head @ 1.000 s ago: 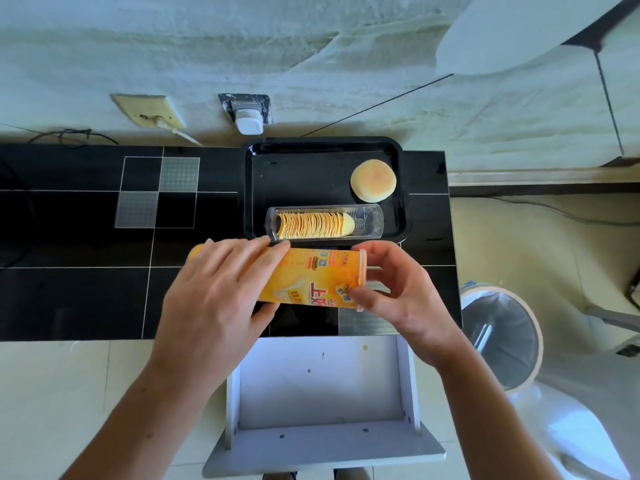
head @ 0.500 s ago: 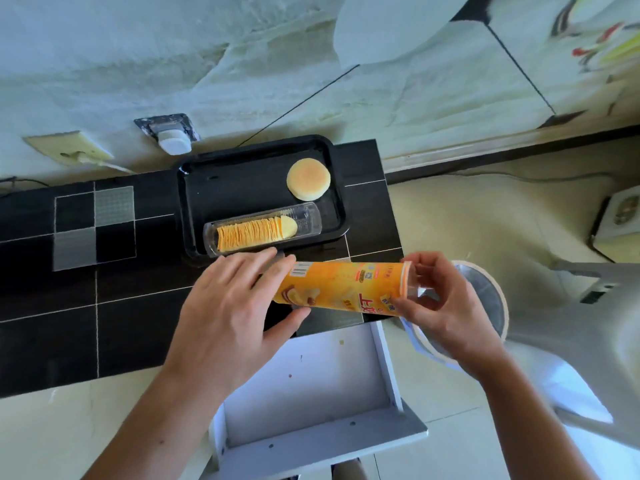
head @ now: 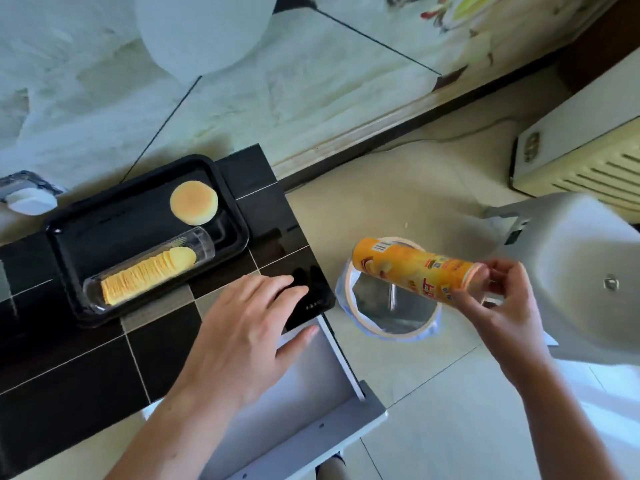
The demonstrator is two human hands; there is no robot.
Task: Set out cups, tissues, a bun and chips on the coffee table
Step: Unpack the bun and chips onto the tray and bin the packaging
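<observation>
A black tray (head: 69,244) lies on the black tiled coffee table (head: 69,368). In it are a round bun (head: 194,207) and a clear plastic sleeve of stacked chips (head: 149,268). My right hand (head: 502,306) pinches the open end of an orange chip can (head: 415,268) and holds it tilted over a lined waste bin (head: 388,303) to the right of the table. My left hand (head: 242,337) hovers flat with straight fingers over the table's right front corner, holding nothing.
An open white drawer (head: 304,382) sticks out below the table edge. A grey stool (head: 588,271) stands right of the bin. A white radiator (head: 588,157) sits at the far right. A wall socket with a white plug (head: 29,199) is behind the tray.
My left hand has let go of the orange can. My right hand alone has carried it rightward off the table to above the bin. The view has swung right.
</observation>
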